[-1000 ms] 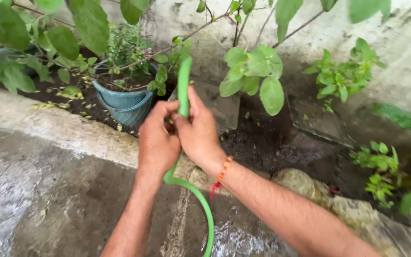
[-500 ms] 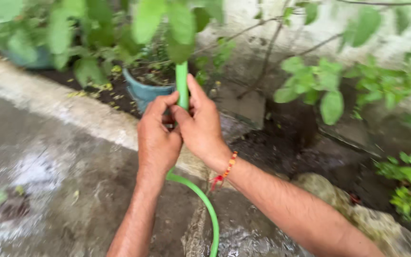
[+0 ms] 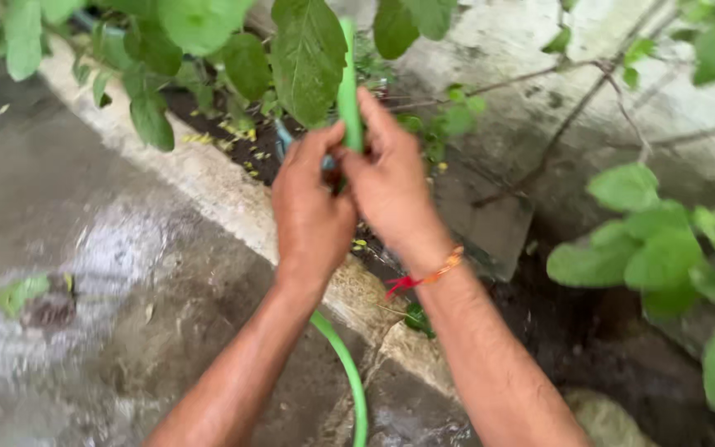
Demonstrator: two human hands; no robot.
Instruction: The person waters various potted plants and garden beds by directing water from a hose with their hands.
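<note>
A green garden hose point(image 3: 347, 91) runs up from the wet ground between my arms and sticks out above my fingers. My left hand point(image 3: 312, 211) and my right hand point(image 3: 391, 182) both grip it side by side, thumbs pressed against it. Its lower part point(image 3: 349, 377) curves down past my left forearm. My right wrist carries an orange and red thread band point(image 3: 428, 277). The hose end points toward the leafy plants above the soil bed.
A concrete kerb point(image 3: 208, 178) divides the wet paved ground point(image 3: 84, 273) from dark soil. Large green leaves point(image 3: 308, 54) hang overhead; more plants point(image 3: 664, 248) stand at right. A grey wall point(image 3: 539, 41) is behind. A stone point(image 3: 606, 418) lies bottom right.
The view has swung left and tilted; my hands with the hose have risen in the frame. The blue pot is now mostly hidden behind leaves and my hands.
</note>
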